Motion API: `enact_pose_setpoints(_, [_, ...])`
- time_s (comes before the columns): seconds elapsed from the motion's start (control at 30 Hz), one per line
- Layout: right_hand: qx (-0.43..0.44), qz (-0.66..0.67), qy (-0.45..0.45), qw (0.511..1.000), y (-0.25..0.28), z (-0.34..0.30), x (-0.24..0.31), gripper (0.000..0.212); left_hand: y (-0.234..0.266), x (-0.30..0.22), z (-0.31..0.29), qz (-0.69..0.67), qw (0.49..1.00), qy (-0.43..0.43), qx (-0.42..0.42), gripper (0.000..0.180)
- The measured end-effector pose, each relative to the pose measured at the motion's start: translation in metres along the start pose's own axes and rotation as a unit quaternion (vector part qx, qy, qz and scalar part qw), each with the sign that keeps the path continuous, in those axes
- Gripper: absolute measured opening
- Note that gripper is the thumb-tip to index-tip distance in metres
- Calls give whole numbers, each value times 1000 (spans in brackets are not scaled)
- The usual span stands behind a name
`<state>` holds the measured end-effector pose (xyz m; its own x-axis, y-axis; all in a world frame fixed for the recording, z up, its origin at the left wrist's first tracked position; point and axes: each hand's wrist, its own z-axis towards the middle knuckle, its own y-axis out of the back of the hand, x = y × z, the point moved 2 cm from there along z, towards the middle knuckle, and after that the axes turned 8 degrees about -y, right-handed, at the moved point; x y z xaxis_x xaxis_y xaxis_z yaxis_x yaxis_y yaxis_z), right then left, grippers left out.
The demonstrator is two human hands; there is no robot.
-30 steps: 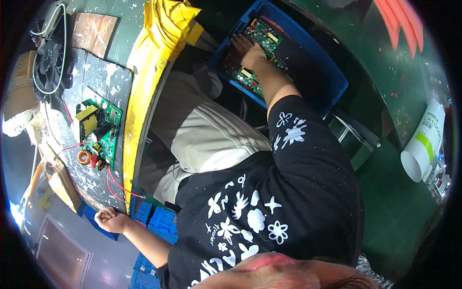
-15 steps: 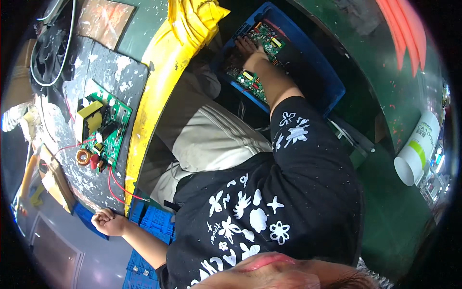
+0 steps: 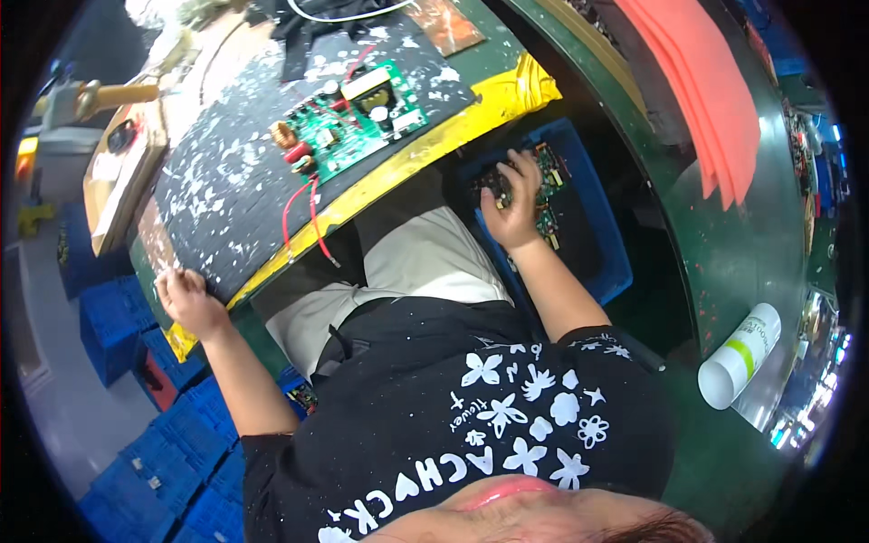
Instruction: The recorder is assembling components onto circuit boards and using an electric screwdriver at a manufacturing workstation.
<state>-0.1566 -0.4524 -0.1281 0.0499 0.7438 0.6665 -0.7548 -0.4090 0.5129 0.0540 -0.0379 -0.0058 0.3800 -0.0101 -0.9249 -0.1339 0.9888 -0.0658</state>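
Observation:
My right hand is at the blue bin below the bench edge, fingers and thumb apart. Green circuit boards lie in the bin beside and under it; whether it touches one is hard to tell. My left hand rests on the near left corner of the bench, its fingers curled in and nothing visible in them. On the dark, paint-flecked mat sits a larger green circuit board with a yellow transformer, a copper coil and red parts. Its red wires hang over the yellow-taped edge.
Blue crates are stacked at the lower left. A wooden-handled tool stands at the far left of the bench. Coral-coloured sheets and a white cylinder with a green band lie on the green surface at right.
My view has swung round, so the bench now lies ahead. My right hand, earlier lying over the boards in the bin, now has its fingers raised. My left hand stays at the bench corner.

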Motion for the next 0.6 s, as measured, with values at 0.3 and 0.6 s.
enact_pose_setpoints(0.3, [18, -102, 57, 993, -27, 129, 153, 48, -2, 3, 5, 8, 1000, -6, 12, 13])
enact_pose_setpoints(0.6, [-54, -88, -43, 994, -56, 125, 159, 21, -15, -10, -4, 62, 997, -2, 45, 15])
